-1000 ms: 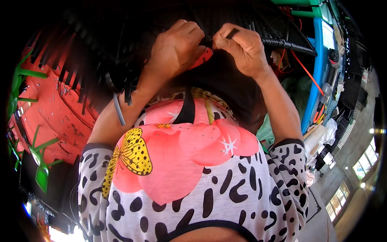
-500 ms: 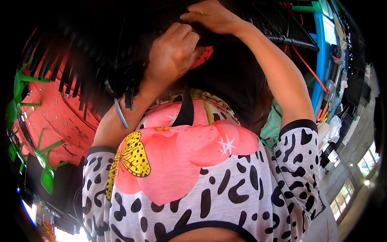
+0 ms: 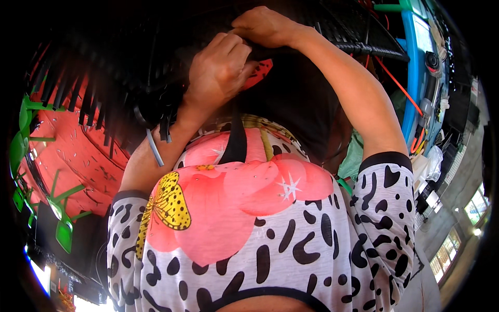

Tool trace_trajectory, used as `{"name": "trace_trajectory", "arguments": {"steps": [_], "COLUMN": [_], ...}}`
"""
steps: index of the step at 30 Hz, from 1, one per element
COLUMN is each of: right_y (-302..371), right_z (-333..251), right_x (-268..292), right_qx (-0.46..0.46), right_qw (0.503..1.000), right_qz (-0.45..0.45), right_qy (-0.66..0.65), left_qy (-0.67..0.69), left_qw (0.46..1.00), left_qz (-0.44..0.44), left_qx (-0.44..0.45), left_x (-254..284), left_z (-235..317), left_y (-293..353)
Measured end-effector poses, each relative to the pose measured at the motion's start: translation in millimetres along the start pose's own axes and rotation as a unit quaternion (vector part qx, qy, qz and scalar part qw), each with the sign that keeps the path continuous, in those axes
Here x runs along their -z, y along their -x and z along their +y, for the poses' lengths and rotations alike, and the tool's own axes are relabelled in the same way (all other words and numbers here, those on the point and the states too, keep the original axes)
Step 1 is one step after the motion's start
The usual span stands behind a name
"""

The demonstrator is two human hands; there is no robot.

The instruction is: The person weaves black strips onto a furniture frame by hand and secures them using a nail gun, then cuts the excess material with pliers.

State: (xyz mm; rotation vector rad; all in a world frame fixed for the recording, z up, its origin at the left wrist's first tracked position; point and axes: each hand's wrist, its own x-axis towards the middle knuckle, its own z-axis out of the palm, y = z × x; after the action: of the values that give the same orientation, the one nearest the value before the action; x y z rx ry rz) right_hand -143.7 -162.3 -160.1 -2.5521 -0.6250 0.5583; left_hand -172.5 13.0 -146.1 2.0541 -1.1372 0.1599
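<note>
My left hand is closed, knuckles up, in front of a dark woven piece of black strips. My right hand is closed too, its thumb and fingertips pressed together just above the left knuckles. What either hand grips is lost in the dark. Below my left hand a flat black strip hangs down over my shirt. Beside my left fingers shows a red patch with dark specks. A bent grey strip lies against my left forearm.
Many black strip ends hang at the left over a red surface strewn with scraps. Green plastic pieces stand at the far left. To the right are a blue-edged table, an orange cord and a green bag.
My right hand has come slightly down and inward, and its fingers have closed in next to my left hand. The left hand has shifted only a little.
</note>
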Motion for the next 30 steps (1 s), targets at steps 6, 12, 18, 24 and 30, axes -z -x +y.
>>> {"name": "trace_trajectory", "arguments": {"steps": [6,12,18,24,30], "right_y": [-3.1,-8.3,-16.8,-18.8,-21.6], "right_z": [-2.9,9.5,9.3,14.7,20.0], "right_x": [3.0,-5.4,-2.6,-4.8,-8.4], "right_qx": [-0.003,-0.046,-0.070,-0.061,-0.055], "right_qw": [0.997,0.998,0.993,0.993,0.995], "right_qz": [-0.048,-0.048,-0.092,-0.092,-0.086], "right_qy": [0.058,0.001,-0.021,-0.031,-0.015], "left_qy": [0.008,0.027,0.038,0.043,0.054], "left_qw": [1.000,0.999,0.999,0.998,0.998], "left_qz": [-0.007,-0.015,-0.017,-0.025,-0.028], "left_qx": [-0.002,-0.020,-0.026,-0.031,-0.019], "left_x": [2.6,0.7,-0.5,-0.5,-1.9], "left_z": [2.0,-1.1,-3.4,-3.9,-6.7], "left_y": [-2.4,-6.6,-4.7,-5.2,-5.2]}}
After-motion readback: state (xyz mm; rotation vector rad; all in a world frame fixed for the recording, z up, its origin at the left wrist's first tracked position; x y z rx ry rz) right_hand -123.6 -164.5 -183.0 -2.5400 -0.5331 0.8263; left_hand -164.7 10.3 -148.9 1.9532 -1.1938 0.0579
